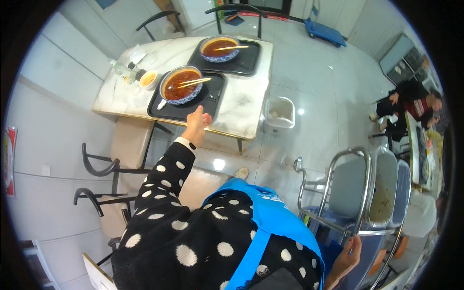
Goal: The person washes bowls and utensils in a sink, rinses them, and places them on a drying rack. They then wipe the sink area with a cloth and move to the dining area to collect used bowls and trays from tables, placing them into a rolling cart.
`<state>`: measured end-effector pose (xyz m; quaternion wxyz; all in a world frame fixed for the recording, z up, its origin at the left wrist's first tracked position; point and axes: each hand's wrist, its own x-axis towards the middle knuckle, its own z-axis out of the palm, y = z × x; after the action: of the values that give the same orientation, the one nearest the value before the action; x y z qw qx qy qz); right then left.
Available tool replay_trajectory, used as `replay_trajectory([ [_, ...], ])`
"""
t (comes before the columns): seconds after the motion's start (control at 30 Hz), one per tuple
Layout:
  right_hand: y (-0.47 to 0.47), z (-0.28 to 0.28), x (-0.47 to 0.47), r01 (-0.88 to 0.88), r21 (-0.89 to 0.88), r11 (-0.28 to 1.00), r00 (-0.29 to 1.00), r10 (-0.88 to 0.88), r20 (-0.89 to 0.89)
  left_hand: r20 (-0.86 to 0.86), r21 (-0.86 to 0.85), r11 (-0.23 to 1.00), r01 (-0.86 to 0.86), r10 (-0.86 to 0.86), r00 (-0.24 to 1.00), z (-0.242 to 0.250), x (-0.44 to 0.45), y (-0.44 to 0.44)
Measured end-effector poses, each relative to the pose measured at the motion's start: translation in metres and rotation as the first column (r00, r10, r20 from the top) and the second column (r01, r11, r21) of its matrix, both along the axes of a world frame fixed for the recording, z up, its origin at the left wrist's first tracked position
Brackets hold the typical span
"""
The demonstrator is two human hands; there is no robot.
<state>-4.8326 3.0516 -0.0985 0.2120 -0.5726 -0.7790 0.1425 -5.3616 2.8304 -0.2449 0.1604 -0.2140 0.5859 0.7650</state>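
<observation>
My left hand [198,125] reaches over the near edge of a black tray [214,103] on the marble-topped table, thumb raised and nothing held. On that tray stands a blue-and-white bowl [180,87] of red-brown soup with chopsticks [195,83] across its rim; a crumpled tissue [161,104] lies beside it. A second black tray [248,59] behind carries a similar bowl [219,49] of soup with chopsticks. My right hand [346,257] is low at the right, beside the metal frame of a cart [366,181]; whether it touches the frame is unclear.
A small cup of orange liquid [148,79], a dark-capped jar [139,74] and a clear bottle [117,67] stand left on the table [241,116]. A white bin [280,114] is beside it. Tubs [382,192] sit on the cart. A person [413,105] sits far right.
</observation>
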Motion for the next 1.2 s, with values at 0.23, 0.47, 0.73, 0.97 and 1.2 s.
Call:
replay_trajectory([
  [0.23, 0.027, -0.008, -0.122, -0.301, 0.035, 0.953, 0.954, 0.3, 0.008, 0.113, 0.237, 0.931, -0.277, 0.257, 0.96, -0.047, -0.097, -0.055],
  [0.47, 0.036, -0.016, -0.181, -0.545, 0.125, 0.829, 0.839, 0.537, 0.091, -0.03, 0.4, 0.895, -0.195, 0.225, 0.974, -0.065, -0.115, -0.063],
  [0.73, 0.04, -0.011, -0.172, -0.605, 0.176, 0.776, 0.796, 0.592, 0.126, -0.048, 0.337, 0.928, -0.161, 0.188, 0.981, -0.057, -0.124, -0.06],
  [0.97, 0.04, -0.014, -0.164, -0.615, 0.223, 0.756, 0.786, 0.612, 0.092, -0.099, 0.329, 0.944, -0.021, 0.057, 0.994, -0.019, -0.106, -0.045],
  [1.2, 0.045, -0.008, -0.17, -0.63, 0.147, 0.762, 0.776, 0.619, 0.121, -0.154, 0.224, 0.938, 0.264, -0.234, 0.96, 0.043, -0.076, -0.014],
])
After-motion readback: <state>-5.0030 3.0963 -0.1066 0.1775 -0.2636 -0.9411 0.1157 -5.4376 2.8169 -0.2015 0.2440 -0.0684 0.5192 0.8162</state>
